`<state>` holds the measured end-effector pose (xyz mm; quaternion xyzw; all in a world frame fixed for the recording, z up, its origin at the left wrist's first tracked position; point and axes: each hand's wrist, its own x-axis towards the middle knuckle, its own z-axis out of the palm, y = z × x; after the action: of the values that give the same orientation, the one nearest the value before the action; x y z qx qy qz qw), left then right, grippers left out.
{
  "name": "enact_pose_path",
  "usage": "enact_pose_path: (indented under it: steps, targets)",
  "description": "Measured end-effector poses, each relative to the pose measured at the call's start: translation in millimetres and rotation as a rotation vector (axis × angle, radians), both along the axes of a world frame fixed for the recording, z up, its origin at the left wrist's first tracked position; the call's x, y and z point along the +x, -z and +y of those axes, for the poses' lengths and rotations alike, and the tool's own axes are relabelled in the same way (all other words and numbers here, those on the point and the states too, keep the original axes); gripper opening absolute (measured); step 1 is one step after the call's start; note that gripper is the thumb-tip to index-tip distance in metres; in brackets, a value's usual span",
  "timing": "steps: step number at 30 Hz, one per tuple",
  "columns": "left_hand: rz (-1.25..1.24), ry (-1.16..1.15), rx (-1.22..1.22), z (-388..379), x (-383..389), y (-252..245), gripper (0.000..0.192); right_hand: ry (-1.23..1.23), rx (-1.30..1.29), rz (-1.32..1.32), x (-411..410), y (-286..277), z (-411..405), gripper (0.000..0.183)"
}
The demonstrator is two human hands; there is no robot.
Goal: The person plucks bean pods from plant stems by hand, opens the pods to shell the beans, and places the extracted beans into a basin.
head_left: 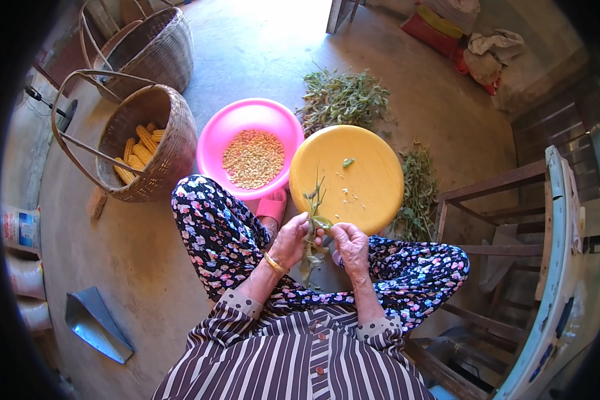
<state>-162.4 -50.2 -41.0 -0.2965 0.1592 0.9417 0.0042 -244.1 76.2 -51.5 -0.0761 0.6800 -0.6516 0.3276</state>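
My left hand [291, 241], with a gold-coloured bangle at the wrist, is closed around a green bean plant stalk [314, 200] with pods and leaves. My right hand [351, 246] pinches a green pod [323, 221] on that stalk, close beside the left fingers. Just beyond both hands is a round yellow stool top [370, 185], bearing a loose green pod [348, 163] and small pale bits. To its left a pink plastic basin [211, 131] holds a pile of shelled beans [253, 159].
Heaps of bean plants [347, 97] lie behind and right of the stool [417, 195]. A wicker basket [180, 135] with corn cobs [142, 150] stands left, another wicker basket [172, 55] behind it. A metal dustpan [97, 325] lies lower left; a wooden frame [500, 182] stands right.
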Motion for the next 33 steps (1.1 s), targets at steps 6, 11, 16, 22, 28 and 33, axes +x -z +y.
enact_pose_path:
  steps: [6,11,16,22,28,33]
  targets:
    - [0.131,0.026,-0.667,9,5,49,0.022,-0.137,0.010,0.141,2,-1,2,0.012]
    - [0.291,0.129,-1.720,5,13,55,0.011,-0.270,0.063,0.177,11,11,-2,0.012]
    - [0.313,0.127,-1.818,7,13,40,0.010,-0.184,0.068,0.023,13,7,-4,0.015]
    - [0.058,0.194,-0.844,13,9,33,0.021,-0.205,0.096,0.161,4,1,2,0.017]
    - [-0.063,0.331,-0.831,3,10,13,0.020,-0.308,-0.110,-0.308,-12,-6,14,0.012]
    - [0.006,0.199,-0.654,4,12,19,0.021,-0.269,-0.105,-0.333,-9,-5,11,0.013]
